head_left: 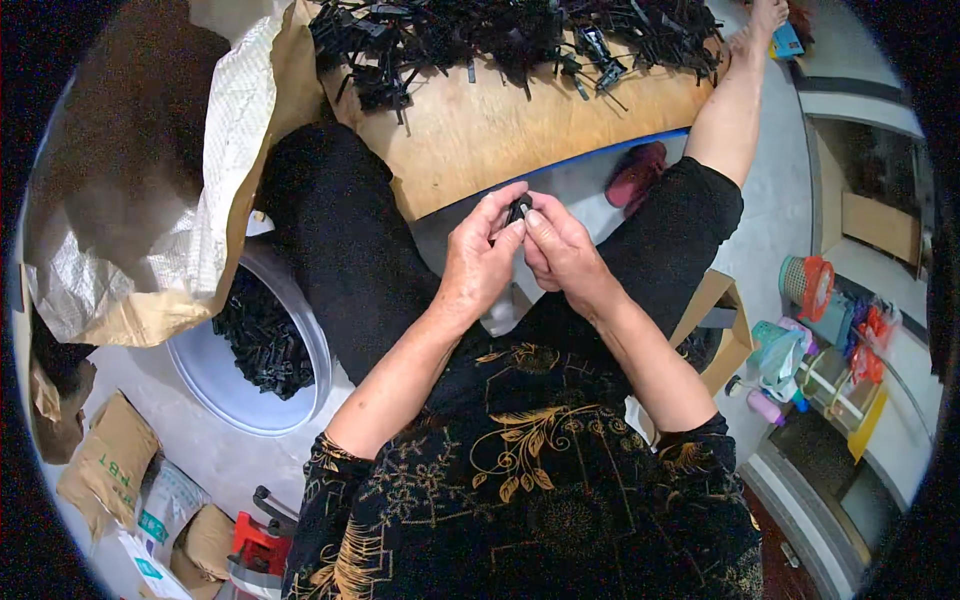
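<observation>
Both hands meet above my lap, just short of the wooden board's near edge. Between their fingertips is a small black plastic part (518, 208), mostly covered by the fingers. My left hand (482, 250) pinches it from the left, thumb and fingers closed. From the other side my right hand (562, 245) closes on the same part, its thumb pressed against it. Beyond them a heap of black plastic parts (470, 40), many with thin stems, covers the far side of the wooden board (480, 130).
At my left stand a large open woven sack (235, 150) and a white tub (322, 350) holding black parts (262, 345). Paper bags (110, 455) lie lower left. A cardboard box (738, 330) is by my right leg; a red shoe (636, 175) rests under the board.
</observation>
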